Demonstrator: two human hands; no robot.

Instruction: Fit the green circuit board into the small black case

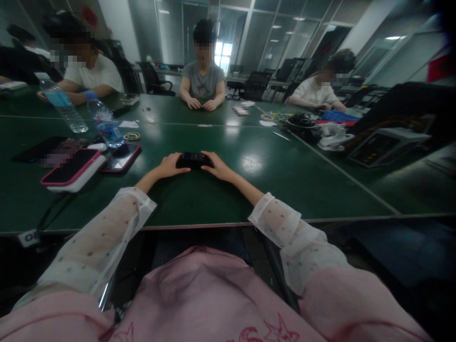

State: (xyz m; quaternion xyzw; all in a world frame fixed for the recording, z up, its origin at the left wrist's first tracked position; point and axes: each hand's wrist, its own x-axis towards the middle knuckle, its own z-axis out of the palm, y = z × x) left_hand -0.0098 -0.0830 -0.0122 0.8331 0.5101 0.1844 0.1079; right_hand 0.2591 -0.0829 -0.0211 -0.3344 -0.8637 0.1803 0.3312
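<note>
Left hand (171,165) and right hand (216,166) grip opposite ends of the black handheld device (194,161), long axis running left-right between them, neither hand clearly nearer.

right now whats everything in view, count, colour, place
device: 1, black, between hands
table: 1, green, centre
bottles: 2, clear and blue, left
phones: 2, dark, red edges, left
bag: 1, white, right
box: 1, dark grey, right
cables: several, mixed, right
small items: several, blurred, on table
chairs: several, black, background
people: at least 4, white or grey tops, background
shirt: 1, pink, below
sleeves: 2, white, forearms
left hand, right hand: 1 each, bare, holding device
</note>
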